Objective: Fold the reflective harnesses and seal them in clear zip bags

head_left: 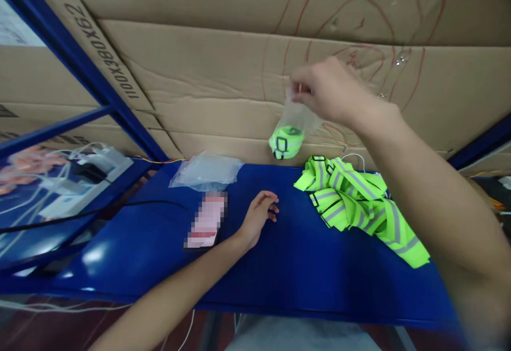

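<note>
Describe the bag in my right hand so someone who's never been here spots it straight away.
Start at the blue table and look up to the brown cardboard behind it. In front of that, the right hand holds a translucent bag by its top. Unlike the flat bags lying on the table, it hangs with a bundled neon green strap inside.
</note>
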{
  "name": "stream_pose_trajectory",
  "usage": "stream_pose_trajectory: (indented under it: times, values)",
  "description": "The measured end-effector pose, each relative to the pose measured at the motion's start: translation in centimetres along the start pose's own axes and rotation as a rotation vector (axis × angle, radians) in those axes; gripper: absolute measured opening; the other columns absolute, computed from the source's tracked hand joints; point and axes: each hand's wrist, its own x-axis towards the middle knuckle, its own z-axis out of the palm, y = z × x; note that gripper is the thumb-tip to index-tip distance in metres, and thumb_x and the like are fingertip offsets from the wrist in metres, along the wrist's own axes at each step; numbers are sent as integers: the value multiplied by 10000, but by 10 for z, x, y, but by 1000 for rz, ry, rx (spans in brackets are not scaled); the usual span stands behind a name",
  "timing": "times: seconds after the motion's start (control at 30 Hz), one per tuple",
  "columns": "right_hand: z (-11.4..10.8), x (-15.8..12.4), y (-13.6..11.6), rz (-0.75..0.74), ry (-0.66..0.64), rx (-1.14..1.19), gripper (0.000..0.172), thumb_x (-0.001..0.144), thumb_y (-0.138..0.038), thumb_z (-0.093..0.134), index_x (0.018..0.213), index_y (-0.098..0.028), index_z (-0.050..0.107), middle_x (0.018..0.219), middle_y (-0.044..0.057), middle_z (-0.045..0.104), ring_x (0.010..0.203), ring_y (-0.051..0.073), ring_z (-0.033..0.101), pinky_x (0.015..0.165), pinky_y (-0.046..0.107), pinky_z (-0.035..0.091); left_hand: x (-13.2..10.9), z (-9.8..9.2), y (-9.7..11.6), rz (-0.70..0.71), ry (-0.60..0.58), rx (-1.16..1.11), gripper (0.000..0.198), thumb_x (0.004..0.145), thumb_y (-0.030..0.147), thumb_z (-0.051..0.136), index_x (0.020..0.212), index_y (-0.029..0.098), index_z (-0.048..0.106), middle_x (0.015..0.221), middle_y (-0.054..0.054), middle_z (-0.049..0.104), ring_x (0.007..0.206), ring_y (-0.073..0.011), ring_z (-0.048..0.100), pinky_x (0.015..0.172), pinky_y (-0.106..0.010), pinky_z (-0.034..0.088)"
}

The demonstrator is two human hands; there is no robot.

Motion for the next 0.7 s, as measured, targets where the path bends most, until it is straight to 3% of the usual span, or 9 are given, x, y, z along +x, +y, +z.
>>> stream_pose_trajectory:
  times: [0.1,0.2,0.3,0.43,0.5,0.57,0.63,0.7]
  values:
    - [4,4,11,91,-76,60,200,1003,-266,511,919,-190,676,831,81,702,927,229,659,809,344,483,0,0,-1,15,6,34,264,797,380,689,946,187,588,982,-30,607,706,-109,606,523,-203,471]
    - [4,4,23,99,-136,92,178,976,-270,560,860,-186,665,770,60,681,914,238,669,811,352,496,0,0,-2,41,-7,81,260,805,383,676,957,193,585,971,-26,604,711,-114,605,521,-203,471]
    - [-8,2,33,32,-12,159,220,999,-311,529,845,-235,667,778,54,678,958,250,676,810,360,520,0,2,-4,81,-33,140,240,824,385,654,954,196,583,941,-18,596,706,-114,593,527,-203,466]
    - [-17,-8,28,-5,18,-58,38,889,-237,681,853,-236,667,781,60,674,930,318,686,843,453,522,-10,6,-8,135,-89,230,277,853,403,653,1047,211,605,1078,-60,613,848,-163,630,613,-250,506]
    - [-17,-15,20,8,67,-80,29,903,-230,655,925,-222,673,854,75,700,912,321,686,853,483,516,-21,9,-10,274,-212,391,389,842,404,701,1178,225,624,1252,-109,597,1085,-235,623,828,-345,549]
    - [-13,-21,14,31,157,8,71,917,-229,637,979,-205,663,887,74,709,893,285,683,871,464,513,-34,11,-12,560,-402,677,589,820,440,755,1341,233,575,1428,-162,507,1315,-321,511,1063,-469,460]
    - [-4,-25,9,70,202,172,159,893,-197,667,1048,-188,637,842,40,691,832,225,675,862,409,514,-43,13,-15,857,-553,930,692,813,492,765,1412,242,524,1495,-188,435,1383,-371,441,1135,-539,372]
    - [14,-28,2,178,162,414,295,881,-157,680,1155,-188,578,746,-17,642,698,163,648,773,343,527,-47,15,-18,1021,-606,1058,608,839,480,743,1371,258,553,1433,-176,471,1322,-363,486,1107,-541,379]
